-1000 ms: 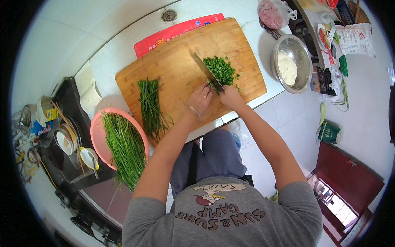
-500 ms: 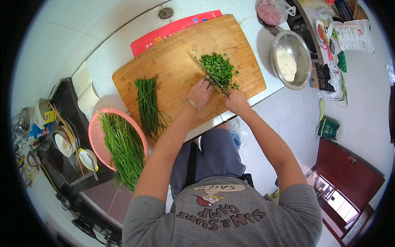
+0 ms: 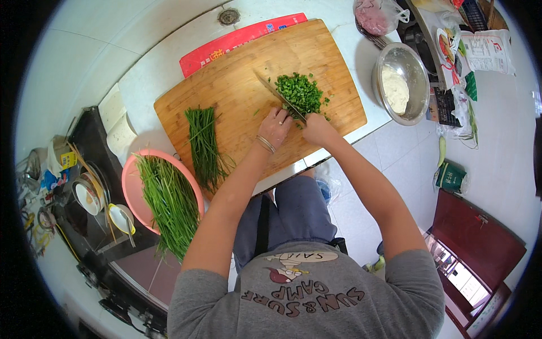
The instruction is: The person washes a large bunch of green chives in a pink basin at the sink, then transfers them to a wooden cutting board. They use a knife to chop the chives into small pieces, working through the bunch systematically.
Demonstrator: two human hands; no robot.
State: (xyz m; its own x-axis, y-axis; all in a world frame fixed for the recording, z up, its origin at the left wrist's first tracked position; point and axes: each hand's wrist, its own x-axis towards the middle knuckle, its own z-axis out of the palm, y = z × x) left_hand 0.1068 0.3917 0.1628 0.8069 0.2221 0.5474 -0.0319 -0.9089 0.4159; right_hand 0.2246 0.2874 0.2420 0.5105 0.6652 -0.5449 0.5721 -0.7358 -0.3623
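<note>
A kitchen knife (image 3: 275, 92) is gripped at its handle by my right hand (image 3: 320, 131), the blade slanting away to the far left over the wooden cutting board (image 3: 243, 73). Just left of the blade, my left hand (image 3: 275, 129) has its fingers curled and pressed down on the end of some green chives, mostly hidden under the fingertips. Beyond the knife lies a heap of finely chopped chives (image 3: 302, 90). On the board's left part rests a bundle of uncut chives (image 3: 202, 144).
At the left, a pink basin (image 3: 129, 183) overflows with long chives (image 3: 172, 203). A metal bowl of dough (image 3: 395, 90) stands right of the board. Behind it sits a plastic bag of pink meat (image 3: 375, 17). Flat red packaging (image 3: 237, 42) lies along the board's far edge.
The knife and my right hand have shifted slightly left and nearer to my left hand. My left hand stays almost in place on the chives.
</note>
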